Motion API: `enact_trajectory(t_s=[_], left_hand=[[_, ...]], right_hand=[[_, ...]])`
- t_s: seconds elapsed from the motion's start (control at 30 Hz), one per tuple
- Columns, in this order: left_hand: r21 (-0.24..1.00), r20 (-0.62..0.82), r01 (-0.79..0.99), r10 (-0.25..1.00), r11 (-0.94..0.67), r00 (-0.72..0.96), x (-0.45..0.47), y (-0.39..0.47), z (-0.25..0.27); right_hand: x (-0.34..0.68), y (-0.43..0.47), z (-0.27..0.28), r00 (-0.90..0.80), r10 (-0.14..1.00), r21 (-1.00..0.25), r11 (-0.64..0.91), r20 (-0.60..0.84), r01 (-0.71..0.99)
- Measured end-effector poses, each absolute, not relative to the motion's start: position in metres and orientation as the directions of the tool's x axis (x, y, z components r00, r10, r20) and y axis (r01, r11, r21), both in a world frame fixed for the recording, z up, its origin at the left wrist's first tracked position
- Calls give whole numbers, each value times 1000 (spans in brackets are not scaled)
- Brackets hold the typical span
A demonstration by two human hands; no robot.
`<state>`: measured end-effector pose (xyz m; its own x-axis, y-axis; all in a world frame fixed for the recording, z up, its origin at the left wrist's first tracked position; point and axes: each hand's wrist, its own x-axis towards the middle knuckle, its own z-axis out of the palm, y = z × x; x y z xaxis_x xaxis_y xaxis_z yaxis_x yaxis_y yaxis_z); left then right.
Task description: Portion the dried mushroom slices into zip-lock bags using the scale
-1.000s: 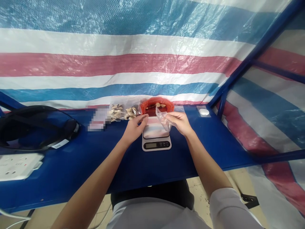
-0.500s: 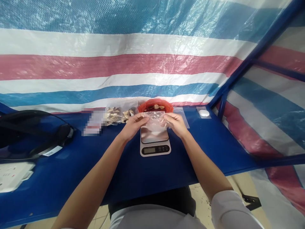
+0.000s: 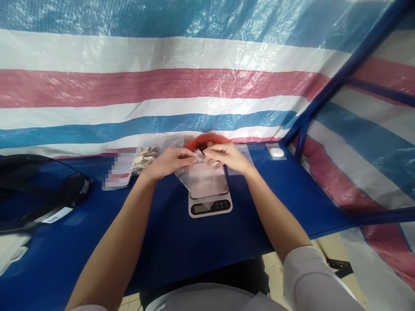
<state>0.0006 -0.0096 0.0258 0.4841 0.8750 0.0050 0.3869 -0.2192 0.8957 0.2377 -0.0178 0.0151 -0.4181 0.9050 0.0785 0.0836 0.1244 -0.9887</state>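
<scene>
The bag (image 3: pixel 201 180) is hanging over the scale (image 3: pixel 210 212), its top edge lying between the hands. The left hand (image 3: pixel 173 162) is pinching that edge; the right hand (image 3: pixel 229 158) is curling its fingers there, though whether they are gripping I cannot tell. Looking thin, the bag is probably being light, limp and slippery, its edge offering the best hold.

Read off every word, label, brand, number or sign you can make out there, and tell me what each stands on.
"M": middle button on the scale.
"T": right-hand button, same panel.
Power sign: left-hand button, same panel.
Marks under the buttons: too small to read.
Display: no digits I can make out.
White label on the black headset: too blurred to read.
Pixelated packet: unreadable.
</scene>
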Motion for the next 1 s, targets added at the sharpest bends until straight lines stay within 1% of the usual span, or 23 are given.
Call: enact_trajectory(t_s=[0.1,0.2,0.3,0.37,0.43,0.53,0.6,0.7,0.8,0.9,1.0], left_hand=[[883,27,400,877,-246,480,6,-7,21],[875,14,418,876,-244,483,9,-5,15],[875,-34,438,876,-207,481,10,-2,10],[873,-30,444,887,-202,461,10,-1,8],[890,-30,425,908,-167,418,9,-1,7],[935,-41,340,924,-99,380,7,-2,8],[936,-13,330,920,-127,391,6,-3,11],[899,37,382,908,-213,417,7,-4,13],[870,56,424,904,-252,423,9,-4,11],[824,95,487,919,-288,383,12,-5,9],[741,223,568,929,-358,296,14,-8,11]], right_hand=[[233,-10,14,-432,897,-972,178,97,152],[233,-3,10,-438,897,-968,160,61,193],[237,2,5,-425,904,-971,139,44,194],[241,5,3,-400,915,-974,135,53,180],[246,7,2,-383,922,-978,130,59,163],[253,9,3,-391,919,-981,120,52,152],[255,8,5,-406,912,-979,136,64,149],[253,6,7,-440,890,-966,206,119,154],[249,4,5,-486,858,-942,282,163,183],[246,4,2,-497,850,-910,332,174,249],[247,6,2,-452,867,-876,371,208,309]])
